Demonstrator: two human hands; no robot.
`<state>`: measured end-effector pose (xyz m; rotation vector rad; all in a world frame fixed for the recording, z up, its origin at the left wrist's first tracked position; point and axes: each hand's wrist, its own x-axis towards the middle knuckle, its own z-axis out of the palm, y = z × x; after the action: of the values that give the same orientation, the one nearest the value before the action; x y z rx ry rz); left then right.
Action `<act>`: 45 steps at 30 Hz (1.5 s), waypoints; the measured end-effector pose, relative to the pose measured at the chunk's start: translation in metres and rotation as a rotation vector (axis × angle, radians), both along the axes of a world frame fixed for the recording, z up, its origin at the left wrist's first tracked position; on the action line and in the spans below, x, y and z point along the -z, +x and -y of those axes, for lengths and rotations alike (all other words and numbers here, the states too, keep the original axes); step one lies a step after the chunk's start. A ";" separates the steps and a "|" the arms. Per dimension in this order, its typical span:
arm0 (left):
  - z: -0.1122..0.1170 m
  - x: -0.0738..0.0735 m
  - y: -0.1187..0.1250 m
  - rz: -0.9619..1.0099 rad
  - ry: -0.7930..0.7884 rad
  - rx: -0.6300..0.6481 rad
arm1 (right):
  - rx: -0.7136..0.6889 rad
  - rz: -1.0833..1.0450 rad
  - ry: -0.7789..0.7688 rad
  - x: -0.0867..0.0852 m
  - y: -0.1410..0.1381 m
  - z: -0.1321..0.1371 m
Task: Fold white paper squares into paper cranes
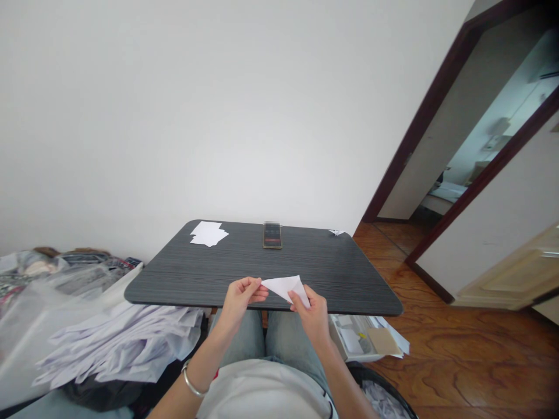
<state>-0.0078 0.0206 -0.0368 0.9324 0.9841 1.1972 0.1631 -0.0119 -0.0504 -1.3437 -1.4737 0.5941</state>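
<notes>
A folded piece of white paper [282,285] is lying directly between the two hands, over the near edge of the dark counter [236,265]. Its long axis is running left to right, the narrow point aiming left and the wide end right. The left hand [246,293] is pinching or just touching that point, thumb and fingertips close together. The right hand [312,308] is gripping the wide end, thumb pressing on top; its fingers are partly hiding underneath. Neither hand is sitting clearly nearer. Whether the paper is touching the counter, I cannot tell.

Loose white sheets [207,234] are lying far left, a phone [272,236] is resting far centre, and a small folded paper [336,232] is sitting far right, all well apart from the hands.
</notes>
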 end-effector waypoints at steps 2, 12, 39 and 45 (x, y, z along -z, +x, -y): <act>0.001 -0.001 0.001 -0.016 0.037 -0.022 | -0.001 -0.016 -0.001 0.000 0.000 0.000; 0.002 0.003 0.004 -0.051 0.156 -0.091 | -0.055 -0.220 -0.067 0.003 -0.004 -0.003; -0.002 -0.006 -0.002 -0.088 0.071 0.101 | -0.057 -0.175 -0.053 0.001 -0.002 -0.001; -0.001 -0.004 -0.001 -0.092 0.132 0.084 | -0.099 -0.287 -0.071 0.002 -0.003 -0.005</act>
<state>-0.0084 0.0215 -0.0323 1.1314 0.9374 1.1673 0.1597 -0.0074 -0.0528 -1.1878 -1.2992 0.8728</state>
